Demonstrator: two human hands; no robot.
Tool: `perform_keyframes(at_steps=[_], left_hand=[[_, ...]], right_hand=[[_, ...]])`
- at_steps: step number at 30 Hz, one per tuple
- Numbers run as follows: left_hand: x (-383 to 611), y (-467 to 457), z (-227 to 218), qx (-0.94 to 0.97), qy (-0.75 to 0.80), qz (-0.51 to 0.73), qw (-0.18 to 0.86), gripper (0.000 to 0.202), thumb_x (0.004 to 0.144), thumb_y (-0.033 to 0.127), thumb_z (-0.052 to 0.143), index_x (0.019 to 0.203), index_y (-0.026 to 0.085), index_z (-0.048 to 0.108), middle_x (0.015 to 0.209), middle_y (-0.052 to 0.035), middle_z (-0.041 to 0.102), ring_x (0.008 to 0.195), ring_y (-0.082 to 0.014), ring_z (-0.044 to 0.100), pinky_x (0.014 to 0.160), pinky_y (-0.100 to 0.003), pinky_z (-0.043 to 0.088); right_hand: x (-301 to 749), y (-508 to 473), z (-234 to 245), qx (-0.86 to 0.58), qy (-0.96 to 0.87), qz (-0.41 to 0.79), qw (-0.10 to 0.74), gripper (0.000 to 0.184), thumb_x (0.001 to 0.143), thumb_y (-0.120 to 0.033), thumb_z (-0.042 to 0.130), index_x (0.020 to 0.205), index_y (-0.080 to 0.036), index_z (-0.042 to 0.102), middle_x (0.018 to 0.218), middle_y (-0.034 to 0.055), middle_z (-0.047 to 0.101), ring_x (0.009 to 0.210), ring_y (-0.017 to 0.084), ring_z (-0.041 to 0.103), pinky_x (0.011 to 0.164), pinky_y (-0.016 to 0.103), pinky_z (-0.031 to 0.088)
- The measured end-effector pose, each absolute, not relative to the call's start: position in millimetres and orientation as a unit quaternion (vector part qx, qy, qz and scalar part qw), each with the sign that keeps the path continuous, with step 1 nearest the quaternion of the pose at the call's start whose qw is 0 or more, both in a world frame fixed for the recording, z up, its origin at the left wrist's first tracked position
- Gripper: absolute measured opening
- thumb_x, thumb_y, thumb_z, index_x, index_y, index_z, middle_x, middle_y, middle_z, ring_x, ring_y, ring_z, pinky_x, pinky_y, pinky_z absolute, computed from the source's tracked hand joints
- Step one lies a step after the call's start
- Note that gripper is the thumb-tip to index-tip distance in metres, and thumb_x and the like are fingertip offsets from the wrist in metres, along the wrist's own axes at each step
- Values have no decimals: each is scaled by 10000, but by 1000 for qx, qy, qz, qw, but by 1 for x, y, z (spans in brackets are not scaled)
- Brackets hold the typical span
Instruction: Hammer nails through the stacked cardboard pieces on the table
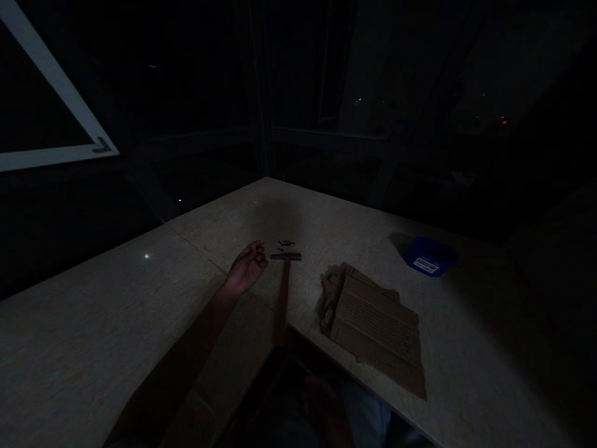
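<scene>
My left hand (246, 269) is raised above the counter, thumb and fingertips pinched on a small dark screw or nail (262, 244); the dim light hides which. Just to its right lies a hammer (282, 292), its metal head pointing away and its wooden handle running toward the counter's near edge. Several similar small dark screws or nails (286, 242) lie scattered just beyond the hammer head. Low by my lap, below the counter edge, my right hand (321, 398) rests in deep shadow; its fingers are too dark to make out.
To the right, a flattened, torn piece of brown cardboard (377, 323) lies near the counter's inner edge. A blue plastic container (430, 255) with a white label stands farther right. Dark window frames border the pale counter (196, 242), and a white frame (60, 81) is at upper left.
</scene>
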State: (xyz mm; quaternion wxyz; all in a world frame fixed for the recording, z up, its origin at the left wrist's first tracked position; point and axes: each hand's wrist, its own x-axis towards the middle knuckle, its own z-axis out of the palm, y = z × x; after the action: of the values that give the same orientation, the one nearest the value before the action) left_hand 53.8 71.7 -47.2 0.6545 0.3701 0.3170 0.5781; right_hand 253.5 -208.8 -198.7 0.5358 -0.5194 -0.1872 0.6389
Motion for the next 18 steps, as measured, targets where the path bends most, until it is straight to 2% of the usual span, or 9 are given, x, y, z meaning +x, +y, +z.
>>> perform_keyframes(at_steps=[2, 5, 8, 11, 13, 16, 18], left_hand=[[58, 67, -44, 328, 266, 578, 699, 119, 867, 271, 724, 920, 166, 700, 792, -9, 626, 614, -61, 543, 595, -197, 468], [62, 65, -46, 300, 228, 586, 717, 248, 746, 172, 832, 963, 133, 719, 822, -18, 669, 660, -67, 591, 626, -196, 478], [62, 66, -55, 293, 238, 611, 695, 299, 688, 112, 859, 957, 139, 731, 833, -23, 701, 670, -74, 612, 647, -206, 487], [58, 67, -65, 288, 262, 620, 681, 324, 646, 201, 908, 916, 154, 734, 778, -4, 691, 634, -72, 597, 603, -201, 478], [53, 68, -67, 293, 276, 618, 675, 349, 620, 262, 928, 891, 163, 732, 751, 7, 674, 620, -70, 585, 580, -193, 472], [48, 66, -62, 300, 280, 623, 666, 379, 588, 320, 942, 860, 175, 720, 798, 12, 668, 632, -63, 576, 596, -192, 487], [47, 64, -55, 308, 287, 622, 660, 402, 569, 352, 947, 847, 178, 714, 837, 11, 665, 640, -59, 568, 606, -194, 493]], right_hand=[[250, -205, -187, -529, -236, 639, 506, 685, 498, -787, 806, 847, -199, 770, 714, 81, 721, 623, 214, 652, 597, 327, 534], [240, -190, -147, -511, -311, 620, 508, 672, 616, -811, 725, 891, -198, 755, 728, 77, 709, 642, 214, 648, 618, 333, 530], [227, -158, -92, -496, -397, 582, 508, 555, 822, -703, 623, 1041, -203, 724, 844, 78, 714, 718, 213, 660, 669, 330, 534], [216, -108, -49, -555, -507, 445, 487, 384, 954, -470, 500, 1146, -175, 653, 1024, 109, 707, 938, 235, 674, 837, 347, 534], [210, -72, -36, -663, -557, 323, 382, 369, 952, -341, 501, 1248, -140, 595, 1196, 168, 657, 1083, 268, 646, 935, 388, 505], [202, -32, -35, -759, -568, 261, 180, 448, 937, -393, 574, 1269, -93, 562, 1225, 231, 635, 1119, 332, 655, 867, 406, 540], [196, -18, -39, -776, -561, 254, 137, 468, 919, -383, 615, 1263, -71, 559, 1199, 250, 654, 1085, 348, 680, 826, 403, 554]])
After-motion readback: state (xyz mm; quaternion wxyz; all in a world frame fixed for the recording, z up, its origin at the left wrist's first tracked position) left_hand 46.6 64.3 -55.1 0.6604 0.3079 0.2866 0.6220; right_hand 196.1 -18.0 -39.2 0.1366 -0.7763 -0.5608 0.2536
